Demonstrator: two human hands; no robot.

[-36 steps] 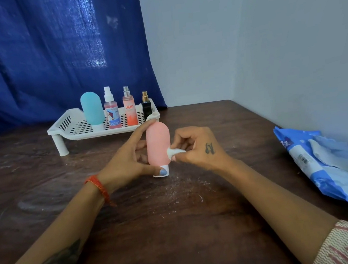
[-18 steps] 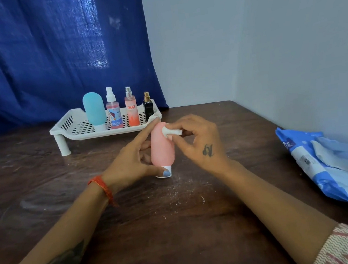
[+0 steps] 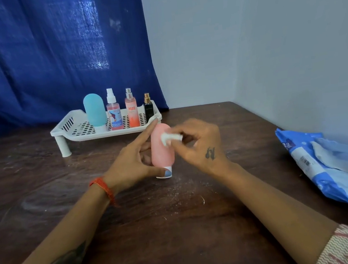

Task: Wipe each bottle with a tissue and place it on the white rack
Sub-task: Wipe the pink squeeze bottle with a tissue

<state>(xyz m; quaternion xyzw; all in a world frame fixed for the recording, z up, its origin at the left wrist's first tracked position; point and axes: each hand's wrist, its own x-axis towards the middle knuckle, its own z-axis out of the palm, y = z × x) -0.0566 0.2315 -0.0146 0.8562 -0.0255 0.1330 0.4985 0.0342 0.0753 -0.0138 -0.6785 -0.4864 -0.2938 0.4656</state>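
Note:
A pink bottle [image 3: 162, 152] stands cap down on the dark wooden table, just in front of the white rack [image 3: 78, 133]. My left hand [image 3: 132, 160] grips it from the left, thumb at the white cap. My right hand [image 3: 198, 144] pinches a small white tissue [image 3: 169, 138] against the bottle's upper right side. On the rack stand a teal bottle [image 3: 95, 111], a pink spray bottle [image 3: 114, 114], an orange spray bottle [image 3: 132, 112] and a small black perfume bottle [image 3: 148, 107].
A blue and white tissue pack [image 3: 331, 167] lies at the table's right edge by the grey wall. A blue curtain [image 3: 53, 58] hangs behind the rack. White crumbs speckle the table [image 3: 179, 228] near the pink bottle.
My right hand carried the tissue from the bottle's lower side up to its top part and keeps rubbing there. My left hand holds the bottle in the same spot.

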